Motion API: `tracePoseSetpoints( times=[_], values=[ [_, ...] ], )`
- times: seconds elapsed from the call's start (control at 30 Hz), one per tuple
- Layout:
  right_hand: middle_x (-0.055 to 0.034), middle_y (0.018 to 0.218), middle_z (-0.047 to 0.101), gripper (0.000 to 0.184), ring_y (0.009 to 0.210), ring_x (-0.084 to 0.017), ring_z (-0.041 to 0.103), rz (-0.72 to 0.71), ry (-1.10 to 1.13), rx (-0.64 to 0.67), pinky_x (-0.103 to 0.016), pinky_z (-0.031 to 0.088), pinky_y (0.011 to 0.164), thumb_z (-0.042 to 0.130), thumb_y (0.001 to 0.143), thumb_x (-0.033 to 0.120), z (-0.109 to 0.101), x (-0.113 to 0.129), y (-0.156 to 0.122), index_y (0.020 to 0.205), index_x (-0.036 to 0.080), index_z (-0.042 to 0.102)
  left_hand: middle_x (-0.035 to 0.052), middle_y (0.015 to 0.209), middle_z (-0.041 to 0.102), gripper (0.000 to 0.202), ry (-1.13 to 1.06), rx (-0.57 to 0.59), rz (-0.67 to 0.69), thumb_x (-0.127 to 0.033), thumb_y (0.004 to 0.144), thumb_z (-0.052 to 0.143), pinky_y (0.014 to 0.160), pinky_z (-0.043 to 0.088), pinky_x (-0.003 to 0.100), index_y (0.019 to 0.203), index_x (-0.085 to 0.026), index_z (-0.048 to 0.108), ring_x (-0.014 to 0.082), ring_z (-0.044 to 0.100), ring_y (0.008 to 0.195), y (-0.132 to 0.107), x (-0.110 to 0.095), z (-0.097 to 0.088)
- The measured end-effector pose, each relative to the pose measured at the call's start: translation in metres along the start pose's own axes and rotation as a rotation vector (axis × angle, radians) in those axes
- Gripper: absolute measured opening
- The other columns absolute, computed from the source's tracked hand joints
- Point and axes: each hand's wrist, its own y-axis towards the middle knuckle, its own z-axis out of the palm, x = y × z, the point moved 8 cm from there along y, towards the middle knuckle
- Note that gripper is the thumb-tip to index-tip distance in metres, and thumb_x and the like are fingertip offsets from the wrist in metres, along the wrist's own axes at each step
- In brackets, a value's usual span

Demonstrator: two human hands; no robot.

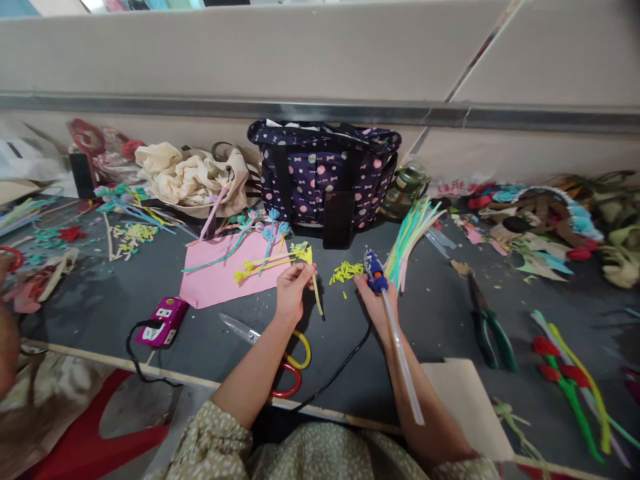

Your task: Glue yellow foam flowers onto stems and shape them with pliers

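Note:
In my left hand (290,293) a yellow pipe-cleaner flower (319,298) is pinched between thumb and fingers, its stem pointing down. My right hand (381,308) is wrapped round a blue glue gun (375,268), nozzle facing away, with a long clear glue stick (404,363) trailing back over the forearm. Between the hands lies a small heap of cut yellow pieces (346,271). Finished-looking yellow flowers (255,269) and blue ones (273,230) rest on a pink sheet (215,267) left of my left hand. A bundle of pastel pipe cleaners (413,240) lies just beyond the glue gun.
Scissors (300,350) lie under my left forearm. A purple power socket (163,323) sits at the left, and green-handled pliers (490,333) at the right. A black phone (339,220) leans on a patterned bag (325,167). Another person's arm (7,333) shows at the left edge.

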Motion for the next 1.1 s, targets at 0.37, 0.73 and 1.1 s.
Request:
tracePoseSetpoints(
  times=[0.37, 0.73, 1.1],
  values=[
    [-0.0042, 0.074, 0.065, 0.022, 0.065, -0.023, 0.062, -0.060, -0.597, 0.249, -0.026, 0.031, 0.054, 0.055, 0.082, 0.030, 0.028, -0.003, -0.008, 0.101, 0.020, 0.055, -0.0017, 0.063, 0.065, 0.023, -0.076, -0.064, -0.065, -0.030, 0.062, 0.082, 0.047, 0.038, 0.016, 0.072, -0.015, 0.068, 0.0039, 0.051, 0.048, 0.005, 0.005, -0.006],
    [-0.0046, 0.078, 0.066, 0.022, 0.070, -0.024, 0.063, -0.076, -0.568, 0.216, -0.026, 0.032, 0.057, 0.052, 0.083, 0.029, 0.038, 0.008, -0.010, 0.103, 0.020, 0.056, -0.0043, 0.060, 0.060, 0.026, -0.124, -0.104, -0.049, -0.030, 0.061, 0.083, 0.047, 0.036, 0.017, 0.070, -0.015, 0.064, 0.0038, 0.049, 0.048, 0.007, 0.007, -0.013],
    [-0.0081, 0.084, 0.067, 0.020, 0.074, -0.024, 0.064, -0.121, -0.747, 0.267, -0.028, 0.033, 0.058, 0.052, 0.089, 0.027, 0.069, 0.027, -0.003, 0.107, 0.017, 0.052, -0.0043, 0.060, 0.058, 0.024, -0.128, -0.124, -0.009, -0.031, 0.065, 0.080, 0.046, 0.034, 0.017, 0.070, -0.015, 0.063, 0.0037, 0.046, 0.048, 0.006, 0.004, -0.014]
  ],
)
